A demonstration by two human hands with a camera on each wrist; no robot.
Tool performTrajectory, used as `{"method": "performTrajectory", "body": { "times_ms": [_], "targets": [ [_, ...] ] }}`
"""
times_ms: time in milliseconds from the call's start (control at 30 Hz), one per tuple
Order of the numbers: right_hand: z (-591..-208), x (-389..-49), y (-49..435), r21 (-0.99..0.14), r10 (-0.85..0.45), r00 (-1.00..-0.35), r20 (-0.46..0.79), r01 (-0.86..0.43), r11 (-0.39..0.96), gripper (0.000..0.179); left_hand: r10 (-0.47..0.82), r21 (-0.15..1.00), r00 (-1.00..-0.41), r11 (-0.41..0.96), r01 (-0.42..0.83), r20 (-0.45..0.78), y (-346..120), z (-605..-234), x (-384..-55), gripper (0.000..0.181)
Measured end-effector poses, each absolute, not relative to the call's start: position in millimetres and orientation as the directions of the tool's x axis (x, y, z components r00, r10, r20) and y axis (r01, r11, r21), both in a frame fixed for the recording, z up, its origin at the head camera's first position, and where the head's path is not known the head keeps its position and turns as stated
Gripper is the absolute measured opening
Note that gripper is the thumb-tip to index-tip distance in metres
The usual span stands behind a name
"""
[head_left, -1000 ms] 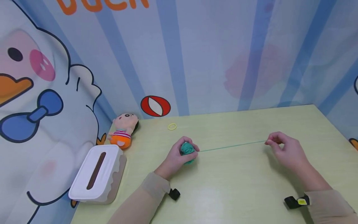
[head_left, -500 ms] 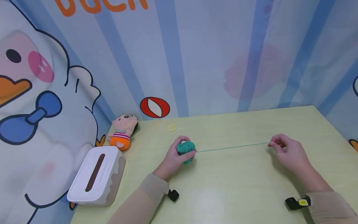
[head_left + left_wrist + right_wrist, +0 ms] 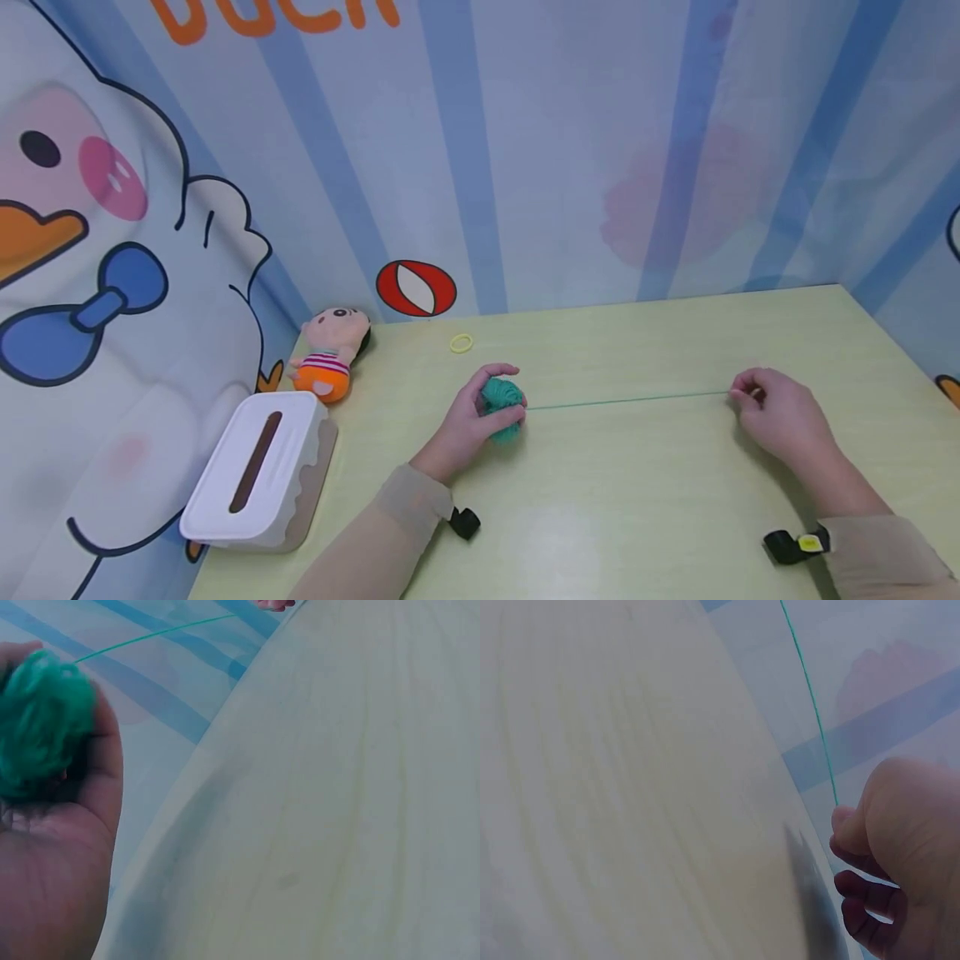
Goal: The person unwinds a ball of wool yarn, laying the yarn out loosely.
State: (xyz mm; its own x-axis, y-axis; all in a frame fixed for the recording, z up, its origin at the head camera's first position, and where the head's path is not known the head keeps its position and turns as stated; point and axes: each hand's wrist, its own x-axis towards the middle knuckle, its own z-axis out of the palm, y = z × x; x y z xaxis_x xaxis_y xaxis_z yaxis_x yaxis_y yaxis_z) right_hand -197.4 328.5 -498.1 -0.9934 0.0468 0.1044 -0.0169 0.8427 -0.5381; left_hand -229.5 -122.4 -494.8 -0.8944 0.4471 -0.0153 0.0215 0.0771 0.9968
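A ball of green yarn [image 3: 501, 398] sits in my left hand [image 3: 467, 427], held between the thumb and the curled fingers. In the left wrist view the yarn ball [image 3: 45, 724] rests against the palm and looks blurred. One strand of yarn [image 3: 630, 400] runs taut from the ball across to my right hand [image 3: 783, 417]. Thumb and forefinger of that hand pinch the strand, which the right wrist view shows entering the right hand [image 3: 900, 832] at the fingertips. Both hands are over the table.
On the pale table [image 3: 600, 500], a yellow ring [image 3: 461, 343] lies near the back edge. A plush doll [image 3: 328, 354] stands at the back left, with a white-lidded box [image 3: 258, 467] in front of it. A printed curtain [image 3: 555, 150] hangs behind.
My right hand has drawn slightly away to the right, lengthening the strand between the hands. The yarn ball has turned within my left hand, whose forefinger is now straighter.
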Motion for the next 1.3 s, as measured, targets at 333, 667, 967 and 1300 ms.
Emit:
{"method": "performTrajectory", "body": {
  "times_ms": [333,667,967,1300],
  "targets": [
    [-495,-197,323,-0.505,-0.011,-0.999,0.037,-0.028,0.863,0.024,0.491,0.996,-0.871,-0.081,-0.049,-0.003,-119,-495,-228,0.053],
    [-474,-186,230,-0.647,-0.151,-0.948,0.279,-0.302,0.700,0.026,0.488,0.999,-0.873,0.038,0.020,-0.001,-117,-498,-230,0.047],
    [-481,-193,135,-0.963,-0.410,-0.912,0.026,-0.133,0.234,0.067,0.477,0.989,-0.879,0.119,0.088,0.021,-117,-500,-229,0.047],
    [-480,-200,114,-0.951,-0.251,-0.968,0.021,-0.097,0.294,0.048,0.440,0.978,-0.897,0.161,0.132,0.048,-118,-499,-229,0.053]
  ]
}}
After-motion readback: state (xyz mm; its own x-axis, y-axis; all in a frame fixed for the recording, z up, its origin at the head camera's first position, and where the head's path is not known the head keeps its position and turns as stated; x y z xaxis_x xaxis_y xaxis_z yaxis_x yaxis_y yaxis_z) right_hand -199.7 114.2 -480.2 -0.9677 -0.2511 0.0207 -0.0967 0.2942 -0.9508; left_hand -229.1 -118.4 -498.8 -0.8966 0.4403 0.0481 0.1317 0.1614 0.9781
